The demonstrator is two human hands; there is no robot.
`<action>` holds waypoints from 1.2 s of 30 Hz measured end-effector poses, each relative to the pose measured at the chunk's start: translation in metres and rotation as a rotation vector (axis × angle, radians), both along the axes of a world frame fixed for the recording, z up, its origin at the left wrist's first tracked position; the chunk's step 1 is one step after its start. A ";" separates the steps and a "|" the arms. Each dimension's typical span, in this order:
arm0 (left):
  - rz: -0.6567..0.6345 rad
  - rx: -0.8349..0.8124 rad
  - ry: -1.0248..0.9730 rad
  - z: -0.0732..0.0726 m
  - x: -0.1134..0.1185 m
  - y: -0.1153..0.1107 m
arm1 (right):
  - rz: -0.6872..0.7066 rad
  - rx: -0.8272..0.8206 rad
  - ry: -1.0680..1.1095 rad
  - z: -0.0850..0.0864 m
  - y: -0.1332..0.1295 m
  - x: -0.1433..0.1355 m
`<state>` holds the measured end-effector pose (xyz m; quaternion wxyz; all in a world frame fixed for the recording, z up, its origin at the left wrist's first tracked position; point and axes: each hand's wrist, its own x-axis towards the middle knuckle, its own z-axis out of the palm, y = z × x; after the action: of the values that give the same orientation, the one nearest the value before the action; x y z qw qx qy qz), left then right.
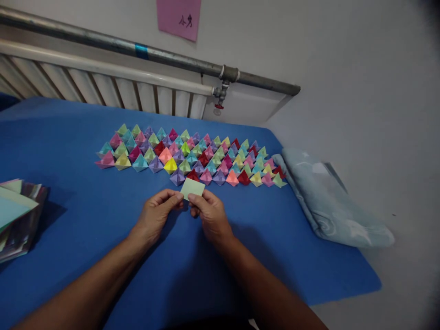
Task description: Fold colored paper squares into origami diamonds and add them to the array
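Between my two hands is a small pale green square of paper (193, 188), held up just above the blue surface. My left hand (158, 208) pinches its lower left corner between thumb and fingers. The thumb of my right hand (210, 211) presses on its lower right part, with the fingers curled behind it. Just beyond the paper stand several rows of folded paper boats (178, 156) in pink, green, purple, blue, yellow and red. The paper covers part of the boats in the front row.
A stack of coloured paper (20, 211) lies at the left edge of the blue surface (85, 220). On the right is a folded light blue cloth (330, 206). A white radiator (99, 87) and a metal pipe (185, 57) run along the wall, with a pink note (178, 16) above.
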<state>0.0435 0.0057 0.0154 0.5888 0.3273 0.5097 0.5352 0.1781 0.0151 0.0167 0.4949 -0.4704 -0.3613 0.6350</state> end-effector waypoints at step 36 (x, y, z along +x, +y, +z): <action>-0.268 -0.233 -0.165 0.018 -0.027 0.007 | 0.207 1.215 -1.213 -0.004 -0.001 0.030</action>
<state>0.0166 0.0130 0.0332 0.7285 0.2767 0.4700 0.4145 0.2082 0.0142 0.0124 0.3218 -0.3465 -0.8811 0.0128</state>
